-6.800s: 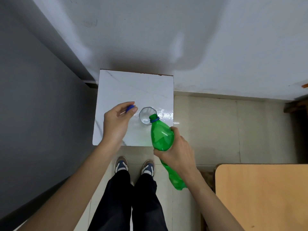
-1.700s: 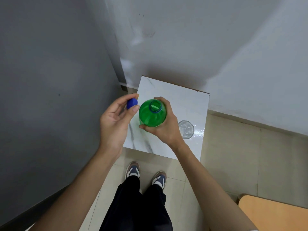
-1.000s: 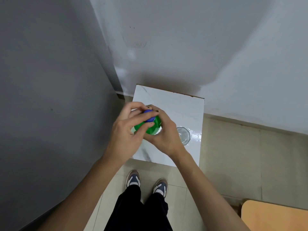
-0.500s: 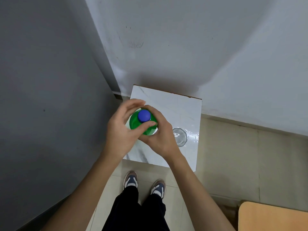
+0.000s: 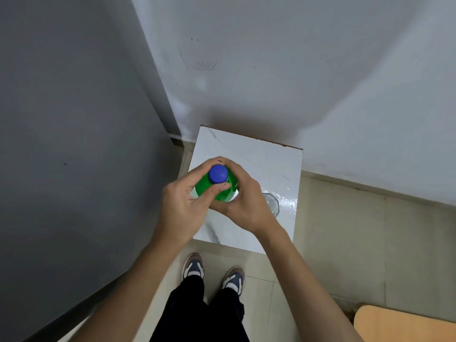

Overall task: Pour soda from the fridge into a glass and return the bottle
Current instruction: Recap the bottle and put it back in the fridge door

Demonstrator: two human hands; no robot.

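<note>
Directly over the white marble tabletop (image 5: 249,154), both hands meet around an upright green bottle (image 5: 222,192) seen from above. The right hand (image 5: 243,201) wraps its shoulder, gripping it firmly. The left hand (image 5: 183,206) curls its thumb and fingers around the blue cap (image 5: 218,173) sitting on the neck. A clear glass (image 5: 272,206) stands on the tabletop just beside the right hand, partly hidden by it, near the tabletop's right edge.
</note>
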